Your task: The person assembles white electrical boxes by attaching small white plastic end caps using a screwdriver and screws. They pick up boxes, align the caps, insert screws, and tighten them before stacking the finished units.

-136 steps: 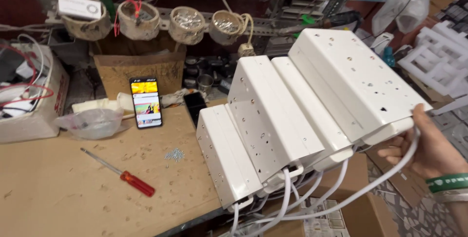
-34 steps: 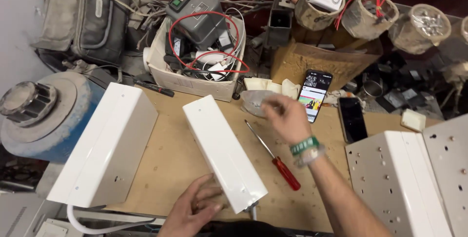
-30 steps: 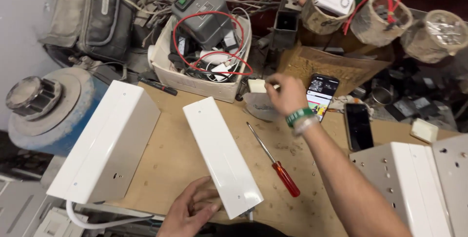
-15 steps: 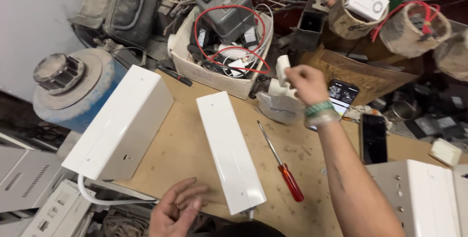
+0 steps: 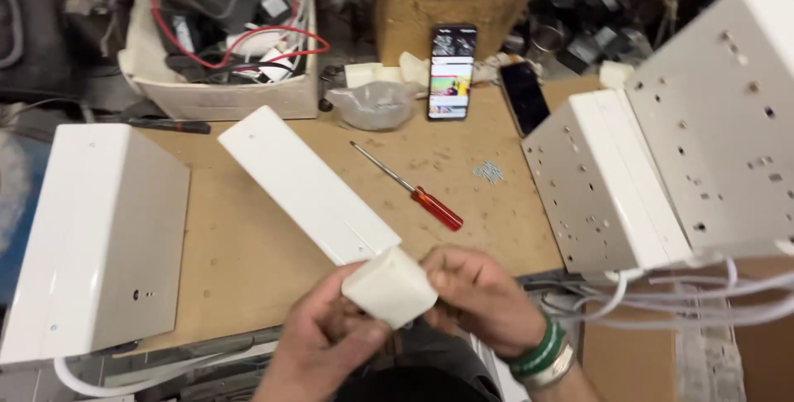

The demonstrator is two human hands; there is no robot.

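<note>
The right hand [image 5: 484, 299], which was reaching to the bench's far edge, is back at the near edge, both hands' grip pinching a small white block [image 5: 389, 288] with the left hand [image 5: 327, 340], beside the long white cover [image 5: 306, 184].

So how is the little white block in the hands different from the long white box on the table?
The small white block is short and chunky; the long white box is slim and stretched out. The block is held up between the left hand and the right hand, while the box lies flat on the wooden table, untouched. The block looks creamier, the box brighter. Both are plain, white and boxy.
</note>
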